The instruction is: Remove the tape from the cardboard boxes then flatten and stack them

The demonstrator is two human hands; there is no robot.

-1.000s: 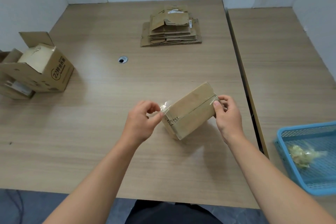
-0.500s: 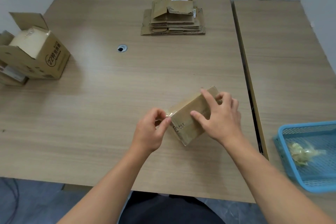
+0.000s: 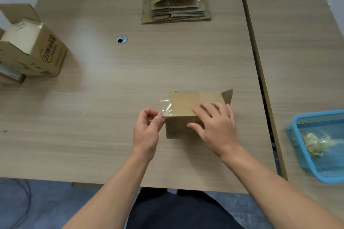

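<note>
Small cardboard box (image 3: 186, 104) sits on the surface (image 3: 111, 89) near the front edge, directly before the person. Left hand (image 3: 149, 130): thumb and forefinger pinched together on the free end of a clear tape (image 3: 166, 108) strip, which is lifted off the box's left end and crinkled. Right hand (image 3: 217, 126): fingers spread and laid flat across the box top, thumb against the near face, pressing down and gripping nothing. One flap (image 3: 228, 95) stands up at the far right corner. Step in hand, as I read it: peeling the strip clear of the left end. To do it well, pull low and back along the tape's own line rather than straight up, so the film comes away whole instead of tearing into slivers or lifting the paper skin. The pressing hand should bear near the peel front, or the light box will likely slide or tip toward the pull. Clear tape is hard to see, and how much of it is stuck cannot be told here. The peeled strip presumably goes to the blue basket (image 3: 296, 135) at right, where a wad of tape (image 3: 316, 143) lies. Flattened stack (image 3: 176, 3) sits at the far side. More boxes (image 3: 31, 50) wait at left.
</note>
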